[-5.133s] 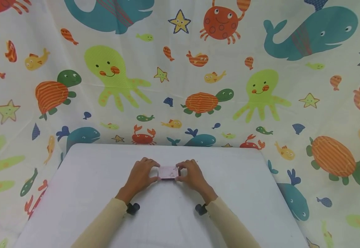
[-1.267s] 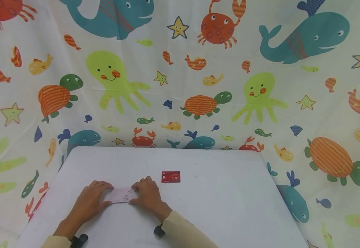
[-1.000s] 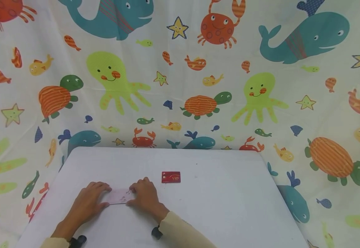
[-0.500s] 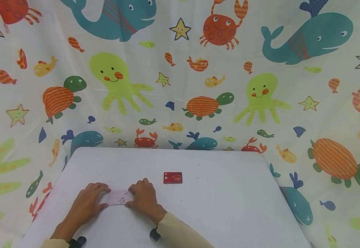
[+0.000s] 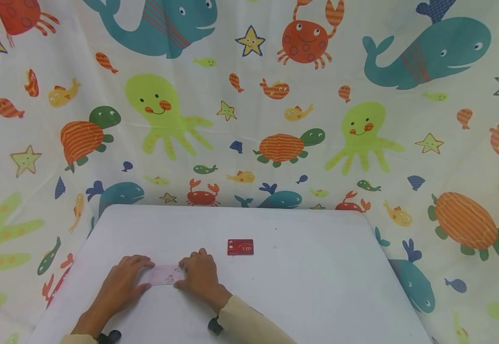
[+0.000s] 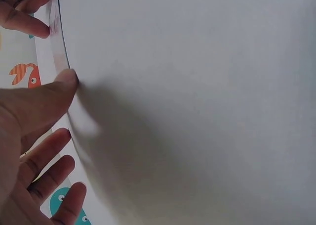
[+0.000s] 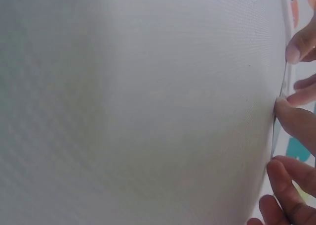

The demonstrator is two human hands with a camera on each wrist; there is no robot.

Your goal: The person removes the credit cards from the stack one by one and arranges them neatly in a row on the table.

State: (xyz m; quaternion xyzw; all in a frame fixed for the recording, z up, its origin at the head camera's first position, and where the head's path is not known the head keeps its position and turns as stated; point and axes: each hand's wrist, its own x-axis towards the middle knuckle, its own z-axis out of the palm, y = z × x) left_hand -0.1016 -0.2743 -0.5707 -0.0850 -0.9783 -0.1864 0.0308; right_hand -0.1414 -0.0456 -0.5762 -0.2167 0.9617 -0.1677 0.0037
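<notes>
A thin, pale pink card (image 5: 163, 275) with a small printed pattern lies low over the white table, left of its middle. My left hand (image 5: 122, 284) pinches its left end between thumb and fingers. At the right end my right hand (image 5: 201, 277) holds it the same way. The left wrist view shows the card nearly edge-on as a narrow pale strip (image 6: 57, 47), with the left thumb (image 6: 54, 94) at its near edge. To the right and farther back, a red card marked VIP (image 5: 240, 247) lies flat, touched by neither hand.
The white table (image 5: 318, 277) reaches back to a hanging cloth (image 5: 249, 95) printed with sea animals. Small dark wrist cameras (image 5: 216, 326) sit by the beige sleeves (image 5: 254, 321).
Since the earliest frame, both hands have brought the pink card left and towards me, and the red VIP card has come into sight. Over the last second the hands have hardly moved.
</notes>
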